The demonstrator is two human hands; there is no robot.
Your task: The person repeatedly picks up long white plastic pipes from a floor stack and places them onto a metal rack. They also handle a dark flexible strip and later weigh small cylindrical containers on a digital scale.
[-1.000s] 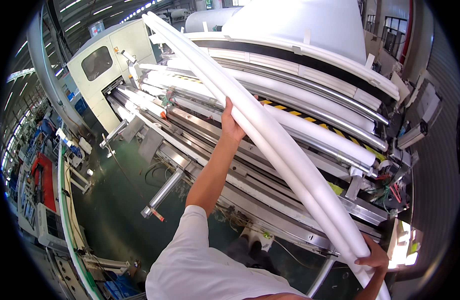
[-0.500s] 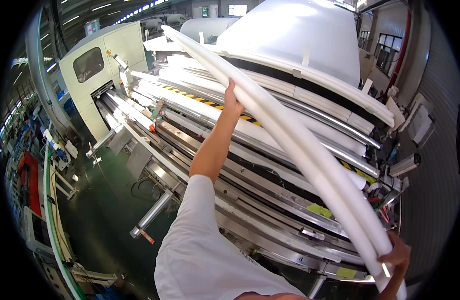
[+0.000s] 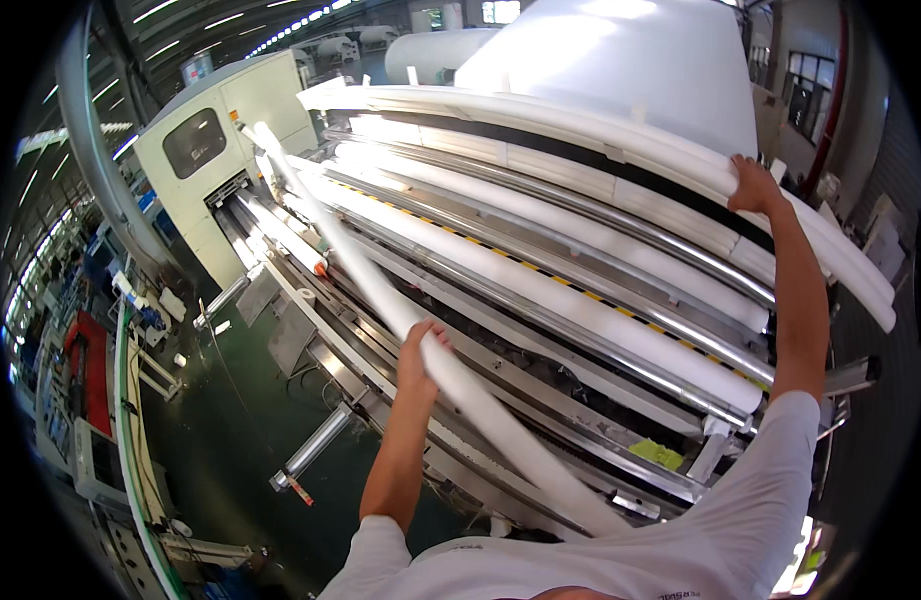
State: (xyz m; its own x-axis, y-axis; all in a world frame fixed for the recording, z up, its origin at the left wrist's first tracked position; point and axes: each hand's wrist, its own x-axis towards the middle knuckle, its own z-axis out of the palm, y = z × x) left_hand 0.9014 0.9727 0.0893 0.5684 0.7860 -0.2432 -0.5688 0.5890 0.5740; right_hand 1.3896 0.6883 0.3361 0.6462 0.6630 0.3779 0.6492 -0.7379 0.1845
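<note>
Long steel roller machine [image 3: 540, 330] w/ slanted rails carries several long white tubes [image 3: 580, 300] lying lengthwise, side by side along it.

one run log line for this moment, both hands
left hand: grips long white tube | right hand: on upper white tube | below: machine rollers

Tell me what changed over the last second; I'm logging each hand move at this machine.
The left hand now grips one long white tube lower on the sloping steel rack, apart from the rest. The right hand, earlier at the tubes' near end, now reaches up to the upper white tube bundle, which lies along the top. The cream machine cabinet and green floor look unchanged.
</note>
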